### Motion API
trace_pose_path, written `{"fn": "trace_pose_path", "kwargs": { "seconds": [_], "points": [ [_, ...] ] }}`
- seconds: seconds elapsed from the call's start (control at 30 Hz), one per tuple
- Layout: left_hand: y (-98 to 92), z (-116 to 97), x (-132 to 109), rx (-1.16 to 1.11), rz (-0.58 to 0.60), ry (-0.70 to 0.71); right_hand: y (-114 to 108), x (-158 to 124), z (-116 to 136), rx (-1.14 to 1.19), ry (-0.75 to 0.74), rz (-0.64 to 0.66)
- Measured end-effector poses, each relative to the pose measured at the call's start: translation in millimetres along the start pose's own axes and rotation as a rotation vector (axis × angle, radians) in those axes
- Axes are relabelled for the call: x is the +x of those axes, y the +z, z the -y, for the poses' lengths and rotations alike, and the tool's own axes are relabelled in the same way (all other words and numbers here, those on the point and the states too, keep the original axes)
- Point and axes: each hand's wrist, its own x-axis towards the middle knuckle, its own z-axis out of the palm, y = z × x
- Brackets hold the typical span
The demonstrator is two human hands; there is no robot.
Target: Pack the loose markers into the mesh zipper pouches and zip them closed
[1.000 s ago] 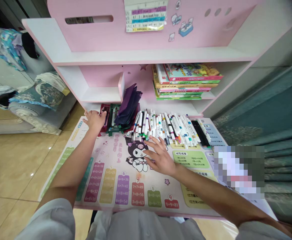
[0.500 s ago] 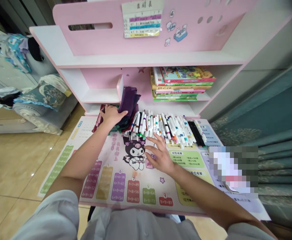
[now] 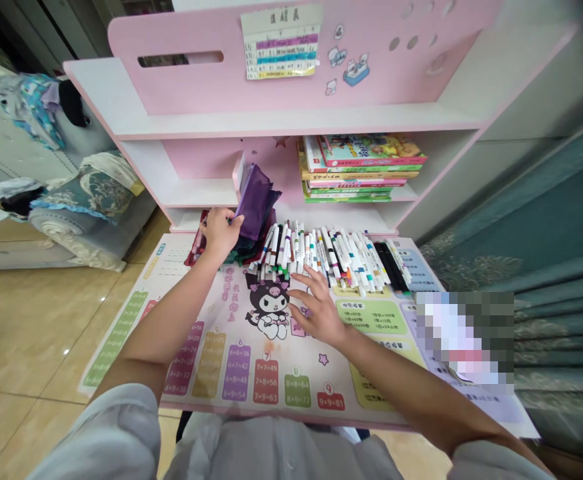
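Observation:
My left hand [image 3: 222, 233] pinches the lower left edge of a purple mesh pouch [image 3: 255, 200], tilted up over a pile of dark pouches [image 3: 247, 252]. A red pouch [image 3: 197, 243] pokes out to the left, partly hidden by the hand. Just right of the pile lies a long heap of white markers [image 3: 331, 253] with coloured bands. My right hand [image 3: 320, 310] hovers or rests in front of the markers, fingers apart and holding nothing; whether it touches the desk I cannot tell. Beneath it is the printed desk mat [image 3: 241, 300] with a cartoon figure.
A stack of books [image 3: 361, 167] stands on the shelf behind the markers. Black markers [image 3: 392, 267] lie at the heap's right end. A paper timetable [image 3: 282, 43] is fixed to the pink panel. A blurred-out item [image 3: 464, 340] lies at the desk's right. Curtains [image 3: 561, 300] hang beyond.
My left hand has closed on the edge of the purple pouch and lifted it slightly, swinging it a little towards the upper left. My right hand has hardly moved.

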Motion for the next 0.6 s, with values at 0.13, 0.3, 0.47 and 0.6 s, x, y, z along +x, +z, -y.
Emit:
{"fn": "trace_pose_path", "kwargs": {
  "seconds": [0.13, 0.3, 0.47, 0.6],
  "points": [
    [-25.8, 2, -34, -0.094, -0.046, 0.148, -1, 2, -4, 0.027, 0.003, -0.026],
    [-56.0, 25, -91, -0.065, -0.021, 0.314, -5, 7, -12, 0.042, 0.082, -0.141],
    [-71.2, 58, -126, -0.009, 0.094, 0.402, -15, 11, -23, 0.058, 0.17, -0.334],
    [-74.8, 76, -132, 0.071, 0.204, 0.388, -22, 14, -28, 0.026, 0.177, -0.206]
  ]
}}
